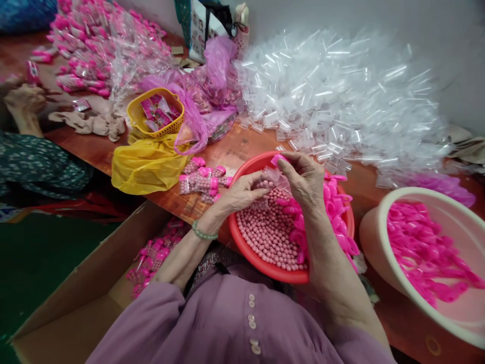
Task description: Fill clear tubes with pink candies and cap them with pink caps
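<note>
Above a red basin (280, 276), my left hand (242, 193) has its fingers closed around a small clear plastic container (268, 181) with pink beads in it. Close by, my right hand (305, 177) pinches a bright pink plastic cap (278, 160) between thumb and fingertips, near the container's upper end. Whether cap and container touch is hard to make out. Loose pink beads (265, 232) cover the basin's left part, and bright pink plastic pieces (337, 212) are heaped at its right, partly hidden behind my right forearm.
Capped bead containers (204, 179) lie left of the basin; more fill a cardboard box (71, 273) below. Clear containers (333, 91) are piled behind. A cream basin (373, 227) of pink pieces stands right. Left are a yellow basket (151, 133), yellow bag (147, 169) and another person's hand (26, 97).
</note>
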The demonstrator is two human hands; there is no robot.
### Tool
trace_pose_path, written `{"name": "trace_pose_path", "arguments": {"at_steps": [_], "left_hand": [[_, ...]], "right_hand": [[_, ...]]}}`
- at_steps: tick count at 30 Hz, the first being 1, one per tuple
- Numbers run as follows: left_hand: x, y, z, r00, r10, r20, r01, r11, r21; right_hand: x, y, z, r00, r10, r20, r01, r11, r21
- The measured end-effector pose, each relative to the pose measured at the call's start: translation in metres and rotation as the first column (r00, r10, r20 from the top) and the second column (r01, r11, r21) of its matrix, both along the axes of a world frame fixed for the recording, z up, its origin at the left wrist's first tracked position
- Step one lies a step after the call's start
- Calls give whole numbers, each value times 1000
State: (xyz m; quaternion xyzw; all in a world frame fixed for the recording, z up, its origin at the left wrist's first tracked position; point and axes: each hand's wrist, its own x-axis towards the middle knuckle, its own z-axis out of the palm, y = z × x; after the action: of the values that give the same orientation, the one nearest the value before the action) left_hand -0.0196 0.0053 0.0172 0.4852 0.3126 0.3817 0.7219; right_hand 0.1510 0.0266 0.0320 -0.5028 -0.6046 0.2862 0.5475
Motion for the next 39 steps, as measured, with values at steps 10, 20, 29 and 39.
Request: {"name": "trace_pose_path", "arguments": {"at_steps": [10,20,29,39], "left_hand": [[-1,-1,-6,998,31,51,-23,990,-140],[1,0,-4,993,-13,121,29,991,-129],[2,2,-10,975,67,213,-43,992,-118],[-2,2,-10,959,-30,281,80,983,-168]], "right_hand": [[0,-2,3,1000,20,-10,-20,1000,10],[2,-2,5,999,17,33,-17,1000,16],[2,-2,4,998,-3,70,2,1000,16],[1,-3,4,998,-11,65,11,1000,4]]}}
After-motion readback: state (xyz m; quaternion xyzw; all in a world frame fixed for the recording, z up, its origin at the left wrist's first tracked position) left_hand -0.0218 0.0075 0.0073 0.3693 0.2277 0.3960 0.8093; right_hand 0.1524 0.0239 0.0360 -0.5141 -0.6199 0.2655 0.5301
